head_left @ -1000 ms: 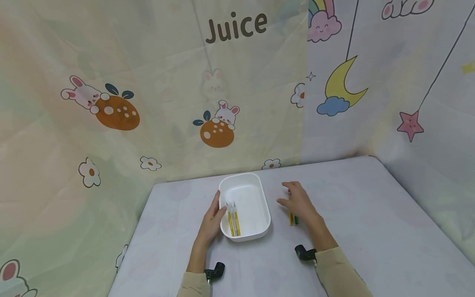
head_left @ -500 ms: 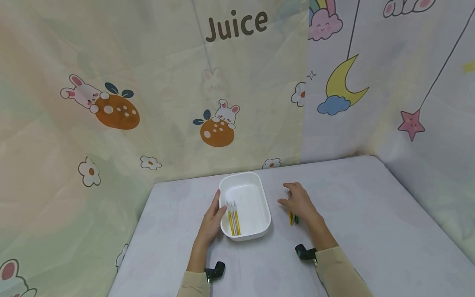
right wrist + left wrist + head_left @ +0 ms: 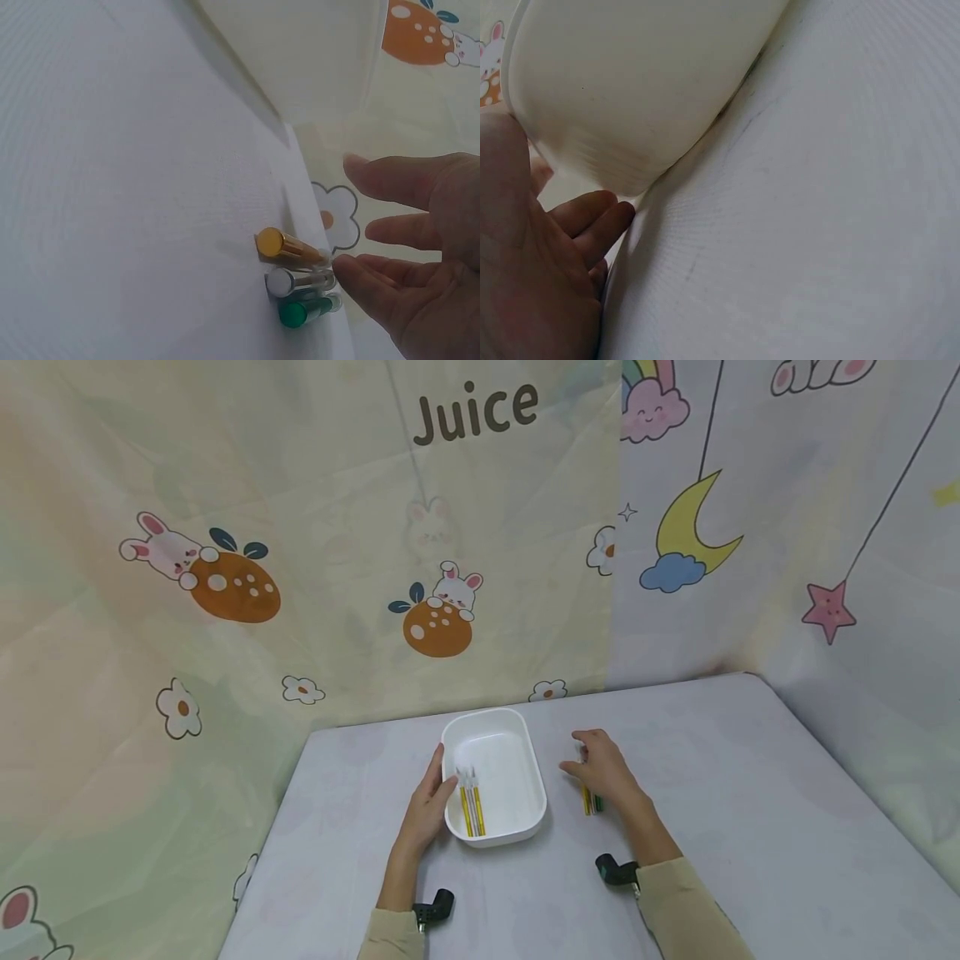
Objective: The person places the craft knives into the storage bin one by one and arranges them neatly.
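Backdrop: cartoon curtains (image 3: 300, 527) with rabbits, a moon and the word "Juice" hang behind the pale table (image 3: 750, 827) you are working at.
Right hand: your right hand (image 3: 603, 770) rests over three pens on the table (image 3: 296, 279), fingers loosely spread and relaxed, gripping nothing; in the right wrist view one fingertip sits right at the ends of the pens, and you cannot tell whether it touches them.
Pens on the table: they lie side by side, touching one another, an orange one (image 3: 289, 247), a silver one (image 3: 296, 281) and a green one (image 3: 307, 310), just to the right of the tray.
Left hand: your left hand (image 3: 427, 806) lies flat against the left outer wall of the white tray (image 3: 534, 777), fingers straight along it, thumb at the rim; in the left wrist view the fingers (image 3: 592, 217) sit beside the tray's rounded corner (image 3: 630, 90).
Tray: it stands on the table between your two hands.
Pens in the tray: several yellow-bodied pens (image 3: 471, 800) lie together along its left side, close to your left thumb.
Wrists: a small dark camera mount (image 3: 617, 870) shows at your right wrist, another (image 3: 435, 907) at your left, both beside beige sleeves (image 3: 682, 910).
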Action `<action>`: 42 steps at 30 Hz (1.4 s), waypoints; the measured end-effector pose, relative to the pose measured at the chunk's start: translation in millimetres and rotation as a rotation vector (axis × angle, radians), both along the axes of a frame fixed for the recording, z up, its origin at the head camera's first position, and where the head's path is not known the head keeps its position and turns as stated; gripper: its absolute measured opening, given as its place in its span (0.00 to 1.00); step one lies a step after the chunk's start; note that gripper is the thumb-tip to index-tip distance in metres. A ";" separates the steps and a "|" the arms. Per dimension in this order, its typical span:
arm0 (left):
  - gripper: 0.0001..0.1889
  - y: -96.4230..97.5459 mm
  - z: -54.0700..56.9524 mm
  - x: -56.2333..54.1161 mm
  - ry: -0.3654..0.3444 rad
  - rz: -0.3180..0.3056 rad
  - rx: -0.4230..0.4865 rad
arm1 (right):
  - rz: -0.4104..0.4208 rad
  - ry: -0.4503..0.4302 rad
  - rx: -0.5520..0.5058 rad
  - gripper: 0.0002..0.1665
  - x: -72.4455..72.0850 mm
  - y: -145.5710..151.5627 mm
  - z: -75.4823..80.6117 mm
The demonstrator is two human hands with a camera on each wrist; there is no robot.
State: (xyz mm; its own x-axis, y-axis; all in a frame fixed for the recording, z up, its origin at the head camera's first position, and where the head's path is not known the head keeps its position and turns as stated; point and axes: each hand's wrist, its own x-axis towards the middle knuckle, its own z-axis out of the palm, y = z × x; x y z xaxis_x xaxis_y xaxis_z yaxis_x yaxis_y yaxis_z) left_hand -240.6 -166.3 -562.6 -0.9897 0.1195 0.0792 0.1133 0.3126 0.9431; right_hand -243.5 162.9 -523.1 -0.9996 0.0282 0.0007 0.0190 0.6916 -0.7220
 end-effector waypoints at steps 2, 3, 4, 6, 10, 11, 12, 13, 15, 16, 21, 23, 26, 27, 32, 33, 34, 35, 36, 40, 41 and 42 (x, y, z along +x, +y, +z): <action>0.34 0.2 -0.1 0.1 0.001 -0.001 0.002 | 0.002 -0.002 0.007 0.40 0.0 -1.2 -0.2; 0.34 0.2 -0.2 0.1 0.002 -0.002 0.002 | 0.003 -0.002 0.012 0.39 -0.2 -1.8 -0.7; 0.34 0.2 -0.4 0.1 0.004 -0.003 0.003 | 0.005 -0.002 0.019 0.39 -0.3 -2.5 -0.9; 0.34 0.2 -0.8 0.0 0.006 -0.004 0.007 | 0.008 -0.001 0.034 0.39 -0.6 -3.8 -1.9; 0.33 0.2 -0.2 0.2 0.002 -0.001 0.006 | 0.016 0.008 0.072 0.39 -1.6 -5.7 -4.1; 0.33 0.3 0.0 0.3 0.003 -0.001 0.005 | 0.018 0.009 0.077 0.39 -1.9 -5.9 -4.4; 0.33 0.2 0.3 0.4 0.003 -0.001 0.005 | 0.020 0.010 0.082 0.39 -2.0 -6.1 -4.6; 0.33 0.2 0.3 0.4 0.002 -0.002 0.003 | 0.021 0.012 0.083 0.39 -2.2 -6.0 -4.8; 0.33 0.1 0.5 0.5 0.003 -0.006 0.003 | 0.021 0.012 0.085 0.39 -2.3 -6.1 -4.7; 0.33 0.1 0.7 0.6 0.004 -0.007 0.002 | 0.020 0.011 0.084 0.38 -2.4 -5.9 -5.0; 0.34 0.3 1.1 0.4 0.005 -0.009 0.002 | 0.012 0.010 0.065 0.37 -3.2 -6.9 -5.8; 0.34 0.2 0.8 0.2 0.006 -0.008 0.004 | 0.012 0.007 0.059 0.37 -4.0 -7.5 -6.8; 0.34 0.1 0.3 -0.2 0.008 -0.008 0.005 | 0.019 0.003 0.059 0.37 -4.5 -8.5 -8.1; 0.34 0.2 0.3 -0.2 0.008 -0.008 0.005 | 0.021 0.002 0.060 0.37 -4.6 -8.9 -8.5; 0.33 0.0 0.1 -0.5 0.001 -0.003 0.000 | 0.044 0.019 0.079 0.36 -4.2 -11.0 -8.8; 0.33 -0.1 0.3 -0.3 -0.001 -0.001 -0.001 | 0.049 0.022 0.083 0.36 -4.1 -11.5 -8.7; 0.33 -0.1 0.4 -0.3 -0.002 0.000 -0.002 | 0.055 0.026 0.088 0.36 -4.0 -12.3 -8.4; 0.33 -0.1 0.8 -0.2 -0.004 0.000 -0.002 | 0.061 0.028 0.092 0.36 -4.0 -13.1 -8.1; 0.33 0.0 1.4 0.0 -0.007 0.001 -0.004 | 0.067 0.028 0.096 0.36 -4.0 -13.9 -7.9; 0.34 0.5 1.5 -0.3 -0.007 -0.001 -0.004 | 0.087 0.027 0.124 0.37 -4.4 -17.6 -8.7; 0.34 0.7 1.5 -0.5 -0.008 0.000 -0.005 | 0.089 0.027 0.132 0.37 -4.6 -18.2 -9.3; 0.34 0.8 1.5 -0.7 -0.008 0.002 -0.006 | 0.093 0.032 0.143 0.37 -4.9 -18.4 -10.3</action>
